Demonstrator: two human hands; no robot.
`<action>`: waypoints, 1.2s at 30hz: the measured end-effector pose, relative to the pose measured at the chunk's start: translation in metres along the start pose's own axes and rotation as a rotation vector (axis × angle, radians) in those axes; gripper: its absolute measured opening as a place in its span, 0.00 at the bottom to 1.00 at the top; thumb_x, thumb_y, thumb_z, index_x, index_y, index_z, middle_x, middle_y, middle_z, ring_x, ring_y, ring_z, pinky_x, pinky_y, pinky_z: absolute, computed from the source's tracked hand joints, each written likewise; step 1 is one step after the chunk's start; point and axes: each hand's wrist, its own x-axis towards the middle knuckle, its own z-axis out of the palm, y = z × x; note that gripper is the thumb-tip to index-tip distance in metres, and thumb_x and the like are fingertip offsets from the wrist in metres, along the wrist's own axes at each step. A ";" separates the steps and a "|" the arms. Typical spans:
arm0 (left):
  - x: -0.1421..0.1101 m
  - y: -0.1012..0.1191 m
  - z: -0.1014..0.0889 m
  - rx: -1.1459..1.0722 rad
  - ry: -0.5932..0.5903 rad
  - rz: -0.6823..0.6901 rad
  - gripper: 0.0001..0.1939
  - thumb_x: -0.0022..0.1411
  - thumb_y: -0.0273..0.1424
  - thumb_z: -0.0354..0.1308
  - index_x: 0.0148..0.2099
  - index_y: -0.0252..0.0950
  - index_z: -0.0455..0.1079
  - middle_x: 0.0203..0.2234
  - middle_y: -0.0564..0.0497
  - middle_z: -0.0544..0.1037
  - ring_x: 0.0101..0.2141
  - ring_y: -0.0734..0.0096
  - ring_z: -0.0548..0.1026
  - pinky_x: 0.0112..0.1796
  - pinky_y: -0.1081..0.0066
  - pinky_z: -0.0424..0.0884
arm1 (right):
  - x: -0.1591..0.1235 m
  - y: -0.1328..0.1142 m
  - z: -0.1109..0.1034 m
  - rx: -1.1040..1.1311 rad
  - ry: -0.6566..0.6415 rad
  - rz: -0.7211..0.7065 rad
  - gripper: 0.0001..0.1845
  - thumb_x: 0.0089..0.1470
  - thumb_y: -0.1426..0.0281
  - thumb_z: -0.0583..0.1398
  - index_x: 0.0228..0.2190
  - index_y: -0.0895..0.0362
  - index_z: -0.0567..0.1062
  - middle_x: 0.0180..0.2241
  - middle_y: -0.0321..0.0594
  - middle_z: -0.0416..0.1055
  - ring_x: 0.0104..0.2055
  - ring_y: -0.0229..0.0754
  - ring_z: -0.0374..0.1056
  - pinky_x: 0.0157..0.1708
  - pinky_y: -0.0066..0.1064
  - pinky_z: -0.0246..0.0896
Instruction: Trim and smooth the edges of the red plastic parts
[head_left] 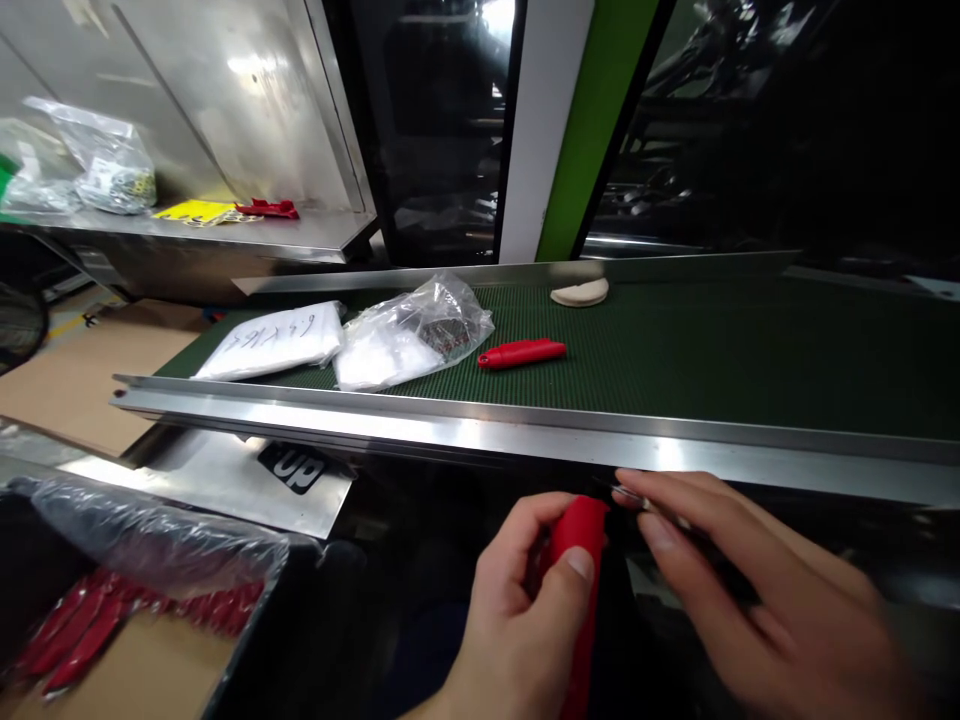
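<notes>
My left hand [517,620] is closed around a red plastic handle [579,580], held upright below the conveyor's front rail. My right hand [750,590] pinches a small thin metal piece [628,494] right at the top end of that handle. Another red handle [523,352] lies on the green conveyor belt [712,350], apart from both hands.
On the belt lie a white packet with handwriting [274,340], a clear plastic bag [412,335] and a pale round pad [579,292]. A steel rail [480,425] edges the belt. At lower left, a box holds several red handles [90,625] under plastic film. A steel shelf [225,230] carries bags.
</notes>
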 end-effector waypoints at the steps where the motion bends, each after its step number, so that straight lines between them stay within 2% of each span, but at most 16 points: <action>1: 0.000 0.000 0.000 0.005 -0.003 -0.003 0.16 0.65 0.40 0.58 0.49 0.34 0.70 0.31 0.51 0.72 0.23 0.80 0.64 0.25 0.77 0.59 | 0.000 0.001 0.000 0.009 -0.023 0.029 0.15 0.63 0.71 0.56 0.51 0.50 0.71 0.46 0.31 0.72 0.44 0.25 0.70 0.45 0.09 0.63; 4: -0.001 0.003 0.001 -0.006 -0.016 -0.022 0.17 0.65 0.40 0.58 0.50 0.35 0.70 0.24 0.54 0.69 0.23 0.79 0.63 0.27 0.76 0.60 | 0.002 0.003 -0.001 0.037 -0.103 0.097 0.15 0.63 0.67 0.57 0.51 0.46 0.70 0.43 0.28 0.74 0.41 0.24 0.73 0.36 0.05 0.64; 6: -0.001 0.003 0.002 -0.015 -0.010 -0.040 0.16 0.65 0.40 0.58 0.50 0.36 0.70 0.24 0.54 0.68 0.23 0.79 0.63 0.28 0.76 0.61 | 0.005 0.004 -0.001 0.077 -0.124 0.136 0.13 0.63 0.66 0.56 0.50 0.45 0.71 0.42 0.27 0.75 0.41 0.26 0.74 0.35 0.05 0.65; 11: 0.001 0.005 0.005 -0.060 0.015 -0.046 0.15 0.63 0.36 0.60 0.51 0.36 0.69 0.38 0.49 0.75 0.33 0.76 0.69 0.35 0.78 0.66 | 0.012 0.002 0.004 0.196 -0.170 0.185 0.09 0.63 0.67 0.57 0.44 0.44 0.74 0.39 0.24 0.75 0.38 0.24 0.73 0.36 0.05 0.64; 15: 0.001 0.010 0.006 -0.051 0.010 -0.092 0.16 0.63 0.35 0.60 0.51 0.35 0.66 0.43 0.46 0.75 0.42 0.71 0.72 0.42 0.77 0.67 | 0.014 0.002 0.009 0.244 -0.247 0.245 0.06 0.62 0.65 0.58 0.38 0.47 0.76 0.34 0.26 0.75 0.32 0.26 0.73 0.30 0.08 0.65; 17: 0.000 0.009 0.005 -0.016 0.007 -0.108 0.18 0.63 0.36 0.60 0.51 0.33 0.65 0.43 0.45 0.75 0.39 0.72 0.71 0.40 0.77 0.67 | 0.013 0.002 0.011 0.262 -0.237 0.282 0.07 0.62 0.65 0.58 0.36 0.49 0.77 0.32 0.27 0.75 0.32 0.27 0.72 0.29 0.10 0.65; 21: -0.001 0.005 0.002 -0.008 0.006 -0.103 0.21 0.62 0.39 0.61 0.52 0.33 0.64 0.42 0.45 0.74 0.34 0.74 0.69 0.34 0.76 0.65 | 0.012 0.003 0.013 0.301 -0.211 0.341 0.10 0.63 0.63 0.57 0.37 0.52 0.78 0.31 0.30 0.74 0.33 0.28 0.72 0.30 0.11 0.64; 27: -0.003 0.007 0.001 -0.024 0.065 -0.088 0.18 0.61 0.36 0.63 0.50 0.34 0.68 0.39 0.48 0.75 0.35 0.76 0.69 0.36 0.79 0.66 | 0.016 0.000 0.013 0.352 -0.186 0.387 0.15 0.62 0.61 0.56 0.32 0.55 0.78 0.20 0.31 0.66 0.21 0.27 0.63 0.21 0.12 0.59; 33: 0.000 0.011 -0.004 -0.031 0.035 -0.155 0.22 0.60 0.40 0.63 0.51 0.33 0.66 0.36 0.48 0.72 0.31 0.75 0.66 0.31 0.75 0.65 | 0.021 -0.001 0.014 0.351 -0.193 0.415 0.15 0.61 0.60 0.57 0.32 0.55 0.79 0.19 0.32 0.65 0.21 0.27 0.64 0.22 0.09 0.60; 36: -0.001 0.001 -0.005 -0.089 0.038 -0.123 0.24 0.59 0.43 0.65 0.50 0.33 0.66 0.36 0.48 0.72 0.31 0.74 0.67 0.33 0.74 0.64 | 0.017 0.001 0.017 0.328 -0.217 0.365 0.14 0.60 0.59 0.57 0.33 0.53 0.79 0.20 0.32 0.69 0.21 0.29 0.67 0.22 0.09 0.61</action>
